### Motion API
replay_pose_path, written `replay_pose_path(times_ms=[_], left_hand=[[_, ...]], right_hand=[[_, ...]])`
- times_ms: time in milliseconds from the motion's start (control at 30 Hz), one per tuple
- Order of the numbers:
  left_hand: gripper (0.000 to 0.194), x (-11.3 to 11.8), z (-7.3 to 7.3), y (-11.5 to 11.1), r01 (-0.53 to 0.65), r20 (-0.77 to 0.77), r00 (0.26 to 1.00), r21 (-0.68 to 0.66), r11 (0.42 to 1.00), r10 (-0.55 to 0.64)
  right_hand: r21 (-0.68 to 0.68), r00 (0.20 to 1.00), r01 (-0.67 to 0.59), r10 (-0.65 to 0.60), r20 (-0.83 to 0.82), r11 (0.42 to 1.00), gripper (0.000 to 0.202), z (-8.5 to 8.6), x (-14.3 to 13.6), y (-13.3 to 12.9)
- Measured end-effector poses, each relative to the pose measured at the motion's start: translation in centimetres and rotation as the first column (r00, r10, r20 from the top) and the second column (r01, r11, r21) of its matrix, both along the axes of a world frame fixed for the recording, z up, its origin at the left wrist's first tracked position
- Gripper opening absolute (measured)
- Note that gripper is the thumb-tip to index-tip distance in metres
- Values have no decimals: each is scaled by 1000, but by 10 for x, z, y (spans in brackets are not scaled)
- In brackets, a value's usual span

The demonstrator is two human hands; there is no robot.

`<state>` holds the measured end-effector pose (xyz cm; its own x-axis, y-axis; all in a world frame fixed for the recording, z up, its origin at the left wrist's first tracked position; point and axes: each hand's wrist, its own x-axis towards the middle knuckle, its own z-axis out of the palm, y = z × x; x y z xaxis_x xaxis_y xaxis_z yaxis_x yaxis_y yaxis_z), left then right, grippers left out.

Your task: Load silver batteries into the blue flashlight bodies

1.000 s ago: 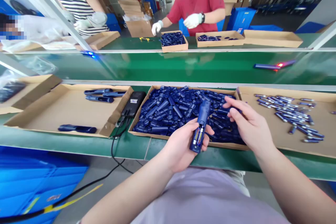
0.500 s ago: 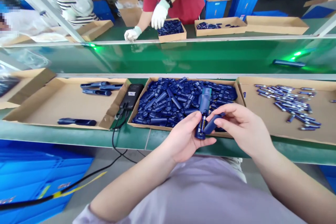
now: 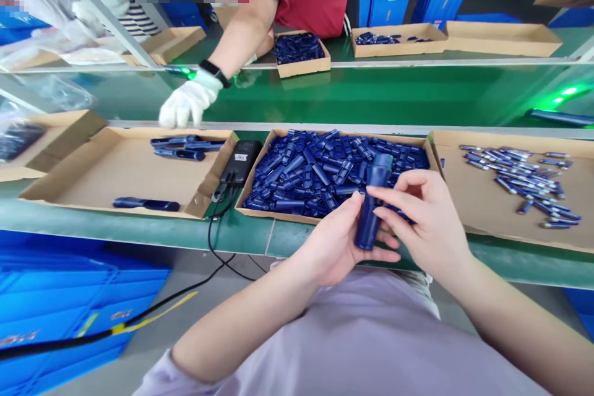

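A dark blue cylindrical device with a teal end stands tilted between my hands. My left hand is wrapped round its lower part. Fingers of my right hand pinch the device near its middle, where a cover now lies over the batteries. Just behind my hands is a cardboard tray heaped with blue plastic parts. To the right, a tray holds a scattered pile of batteries. In the left tray lie several blue device bodies.
A black power bank with cables sits between the left and middle trays. Beyond runs a green belt carrying a blue device at right. Across it, a person's gloved hand reaches over the belt toward the left tray.
The cover has closed over the batteries in the device. Across the belt, the person in red has leaned forward and reached a gloved hand toward my side. The view has shifted slightly.
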<state>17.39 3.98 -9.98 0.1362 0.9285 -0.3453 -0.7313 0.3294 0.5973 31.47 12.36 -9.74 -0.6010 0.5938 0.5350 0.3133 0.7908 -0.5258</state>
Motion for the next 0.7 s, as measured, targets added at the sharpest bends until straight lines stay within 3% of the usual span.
replay_pose_path(times_ms=[100,200,300,433,500,600,700], left_hand=[[36,-1,-2,-1,-6,-141,990,18,1000,8],[36,-4,-4,-3,12,-257,966,31,999,-4],[40,-10,-9,-7,79,-285,957,68,995,-57],[47,-20,-13,-17,290,-336,910,94,952,-244],[50,-29,-13,-22,335,-400,876,106,936,-269],[49,-44,-9,-31,299,-484,848,100,949,-217],[46,-59,-6,-42,317,-508,830,93,944,-229]], right_hand=[[-52,998,67,-68,-9,996,44,-3,-4,-3],[-216,998,-2,-10,-56,976,52,-1,-1,0],[-359,989,-76,24,-147,930,48,3,2,12],[-353,988,-105,138,70,930,30,9,-6,27],[-336,978,-134,179,106,932,29,10,-12,31],[-494,973,-162,222,66,854,33,14,-18,32],[-622,886,-207,414,208,755,34,21,-22,30]])
